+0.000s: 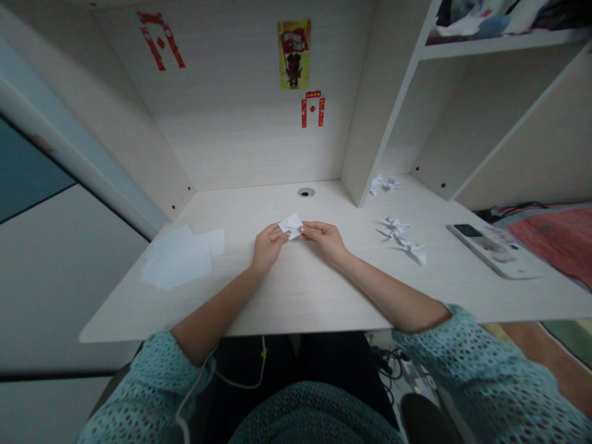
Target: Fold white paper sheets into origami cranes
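A small folded piece of white paper (291, 222) is held up just above the desk, between both hands. My left hand (268, 248) pinches its left and lower edge with thumb and fingers. On the other side, my right hand (325, 239) grips the right corner between thumb and forefinger. The paper has a squarish, diamond-like outline with a folded flap on its face. Several folded paper cranes (401, 237) lie on the desk to the right of my right hand. To the left of my left hand, loose white paper sheets (178, 259) overlap in a spread pile.
More folded white paper shapes (383, 184) sit by the shelf's upright panel (393, 92). A phone (493, 250) lies at the right, near a red cloth (555, 237). The desk (296, 308) has a cable hole (306, 192) at the back. A white cable (240, 385) hangs below its front edge.
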`<action>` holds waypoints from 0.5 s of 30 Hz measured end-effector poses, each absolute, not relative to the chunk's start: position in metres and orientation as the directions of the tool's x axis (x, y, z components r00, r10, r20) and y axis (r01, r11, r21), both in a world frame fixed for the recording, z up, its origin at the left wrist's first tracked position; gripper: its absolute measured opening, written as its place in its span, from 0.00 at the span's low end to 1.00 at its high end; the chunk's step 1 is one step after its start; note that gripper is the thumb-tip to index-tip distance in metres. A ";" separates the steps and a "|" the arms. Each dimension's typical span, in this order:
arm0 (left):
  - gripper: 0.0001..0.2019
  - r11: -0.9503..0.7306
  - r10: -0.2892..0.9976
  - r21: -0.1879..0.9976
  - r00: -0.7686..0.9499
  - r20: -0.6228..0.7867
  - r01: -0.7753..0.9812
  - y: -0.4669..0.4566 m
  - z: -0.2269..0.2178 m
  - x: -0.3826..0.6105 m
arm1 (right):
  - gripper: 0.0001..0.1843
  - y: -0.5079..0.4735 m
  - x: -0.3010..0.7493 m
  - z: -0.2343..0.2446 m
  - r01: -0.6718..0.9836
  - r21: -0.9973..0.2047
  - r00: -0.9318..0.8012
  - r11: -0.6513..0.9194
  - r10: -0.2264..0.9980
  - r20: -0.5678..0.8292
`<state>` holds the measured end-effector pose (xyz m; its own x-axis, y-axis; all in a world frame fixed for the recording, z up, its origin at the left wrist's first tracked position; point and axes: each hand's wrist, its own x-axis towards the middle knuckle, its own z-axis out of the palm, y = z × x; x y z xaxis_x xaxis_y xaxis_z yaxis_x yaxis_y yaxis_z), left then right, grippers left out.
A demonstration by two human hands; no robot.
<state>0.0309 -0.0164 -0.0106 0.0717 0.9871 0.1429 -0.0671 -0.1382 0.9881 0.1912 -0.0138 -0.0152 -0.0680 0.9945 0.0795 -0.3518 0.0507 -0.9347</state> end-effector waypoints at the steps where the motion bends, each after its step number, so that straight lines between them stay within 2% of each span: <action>1: 0.21 -0.142 0.986 0.988 0.078 0.146 -0.059 -0.016 -0.011 0.031 | 0.16 -0.013 0.191 -0.016 -0.340 -0.939 -0.047 0.060 0.996 0.081; 9: 0.24 -0.078 0.983 0.991 0.155 0.094 -0.105 -0.013 -0.015 0.031 | 0.20 -0.011 0.194 -0.020 -0.230 -0.955 -0.019 0.189 0.980 0.198; 12: 0.24 -0.087 0.984 0.994 0.151 0.095 -0.060 -0.013 -0.015 0.032 | 0.20 -0.012 0.195 -0.018 -0.097 -0.957 0.014 0.273 0.962 0.273; 15: 0.27 -0.107 0.987 0.994 0.117 0.110 -0.029 -0.014 -0.013 0.031 | 0.15 -0.017 0.197 -0.014 0.098 -0.914 0.075 0.394 0.913 0.402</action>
<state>0.0311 -0.0140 -0.0126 0.1175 0.9870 0.1095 -0.0289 -0.1069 0.9939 0.1971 -0.0168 -0.0140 0.0746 0.9127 0.4017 0.0985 0.3941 -0.9138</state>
